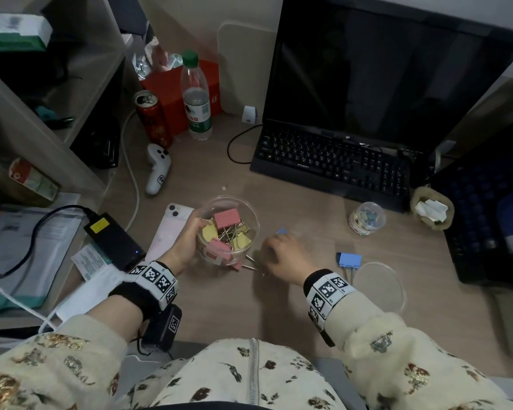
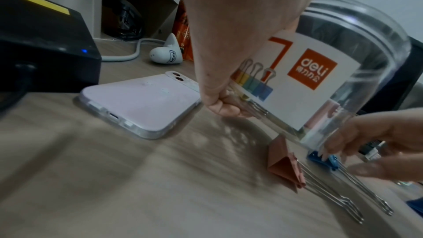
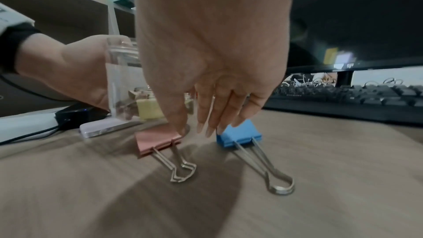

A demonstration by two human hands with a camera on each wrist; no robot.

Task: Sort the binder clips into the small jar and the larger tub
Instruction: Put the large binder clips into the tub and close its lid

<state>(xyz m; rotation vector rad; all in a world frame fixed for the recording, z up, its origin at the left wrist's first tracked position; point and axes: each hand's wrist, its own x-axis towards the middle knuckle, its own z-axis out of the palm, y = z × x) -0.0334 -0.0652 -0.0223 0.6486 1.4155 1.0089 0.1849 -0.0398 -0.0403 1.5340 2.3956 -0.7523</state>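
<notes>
Overhead: wood-grain desk [image 1: 279, 306] cluttered; keyboard [image 1: 332, 167], monitor [image 1: 382, 69] behind. Left hand [image 1: 187, 241] grips clear tub [image 1: 249, 220]; right hand [image 3: 206, 61] fingers extended, touching blue binder clip [image 3: 239, 136].

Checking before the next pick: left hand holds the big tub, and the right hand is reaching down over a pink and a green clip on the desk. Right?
One slip: the second clip is blue, not green. The right wrist view shows the right hand reaching down over the pink clip and a blue clip on the desk. The left hand does hold the tub.
</notes>
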